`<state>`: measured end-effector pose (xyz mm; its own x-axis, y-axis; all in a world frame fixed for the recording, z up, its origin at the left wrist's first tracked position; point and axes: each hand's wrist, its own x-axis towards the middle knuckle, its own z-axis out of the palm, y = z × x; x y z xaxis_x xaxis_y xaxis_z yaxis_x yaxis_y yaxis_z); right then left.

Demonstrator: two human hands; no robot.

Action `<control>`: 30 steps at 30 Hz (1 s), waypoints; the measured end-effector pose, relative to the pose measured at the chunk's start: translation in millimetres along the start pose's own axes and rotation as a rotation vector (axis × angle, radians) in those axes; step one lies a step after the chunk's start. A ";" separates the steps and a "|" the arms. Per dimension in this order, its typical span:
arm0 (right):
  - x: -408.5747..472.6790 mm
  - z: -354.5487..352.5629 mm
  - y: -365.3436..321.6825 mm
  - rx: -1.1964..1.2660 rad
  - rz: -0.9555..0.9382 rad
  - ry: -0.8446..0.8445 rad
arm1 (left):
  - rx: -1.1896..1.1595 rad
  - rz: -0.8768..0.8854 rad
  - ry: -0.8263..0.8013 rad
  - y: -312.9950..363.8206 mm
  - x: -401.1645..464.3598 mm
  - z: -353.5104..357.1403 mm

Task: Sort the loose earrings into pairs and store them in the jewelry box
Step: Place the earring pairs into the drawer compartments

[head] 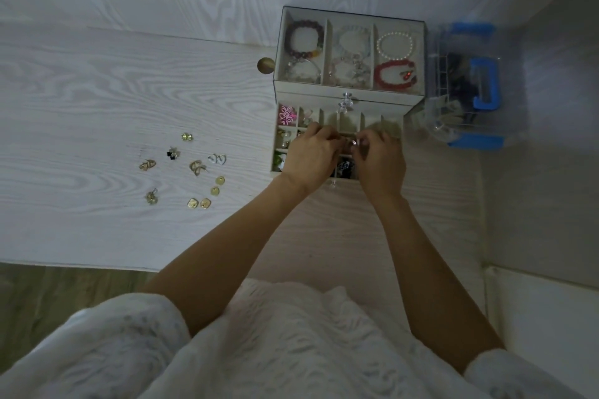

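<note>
A beige jewelry box (350, 13) stands on the pale wood table, its top tray holding bracelets. Its pulled-out drawer (275, 139) has small compartments with earrings in some. Both hands hover over the drawer's middle. My left hand (312, 155) and my right hand (381, 160) pinch small silvery earrings (353, 143) between their fingertips; the exact hold is hard to make out. Several loose earrings (194, 168) lie in pairs on the table to the left, gold, silver and black.
A clear plastic container with blue handles (470, 84) stands right of the box. A gold round knob (265, 65) sits at the box's left. The table's front edge (81, 264) runs below the loose earrings. A wall is close on the right.
</note>
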<state>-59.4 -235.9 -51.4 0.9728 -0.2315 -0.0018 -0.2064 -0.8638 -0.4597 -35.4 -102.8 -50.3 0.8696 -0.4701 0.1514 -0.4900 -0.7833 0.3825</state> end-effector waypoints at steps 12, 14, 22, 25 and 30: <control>11.6 -6.7 -23.9 -0.267 0.011 -0.020 | 0.005 -0.053 -0.035 4.6 -6.7 7.5; 13.7 -5.2 -26.1 -0.310 -0.026 -0.041 | 0.043 -0.039 -0.042 2.4 -8.2 6.6; 15.8 -6.0 -25.6 -0.292 -0.130 -0.111 | 0.027 -0.069 -0.119 1.3 -8.1 -1.3; 10.1 -8.1 -19.0 -0.068 -0.132 -0.132 | -0.062 -0.044 -0.075 -3.1 -9.9 -5.7; -18.4 -16.1 -25.5 0.078 -0.209 -0.023 | -0.220 -0.005 0.074 -21.2 -43.1 -44.4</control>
<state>-73.7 -216.9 -25.4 0.9959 -0.0405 0.0810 0.0076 -0.8543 -0.5198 -59.8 -47.9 -24.4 0.8782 -0.4286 0.2121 -0.4673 -0.6747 0.5714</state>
